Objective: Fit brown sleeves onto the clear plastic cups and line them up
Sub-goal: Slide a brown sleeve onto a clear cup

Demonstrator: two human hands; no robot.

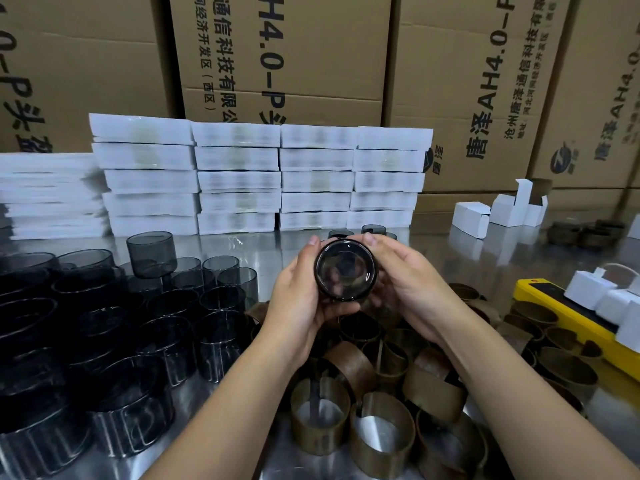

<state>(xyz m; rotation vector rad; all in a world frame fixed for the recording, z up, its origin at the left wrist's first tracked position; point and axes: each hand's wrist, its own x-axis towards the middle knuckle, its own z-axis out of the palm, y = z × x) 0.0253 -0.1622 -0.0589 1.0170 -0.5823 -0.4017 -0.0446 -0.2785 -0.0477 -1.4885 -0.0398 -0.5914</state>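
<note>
Gripping one cup [344,270] at frame centre, left hand [298,299] and right hand [408,289] each curling fingers round its sides; pointing a round end straight at the camera, long axis running away into the frame; probably seating a sleeve, though barely showing. Looking early yet: bare cups [166,341] crowding the left, loose brown sleeves [433,386] heaping at lower centre, a few far cups [363,232] standing just above the hands.

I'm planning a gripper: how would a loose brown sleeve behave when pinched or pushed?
Probably light and squashable: the sleeve is a thin open band. On the shiny table it would likely slide; on its side, it might roll.
</note>
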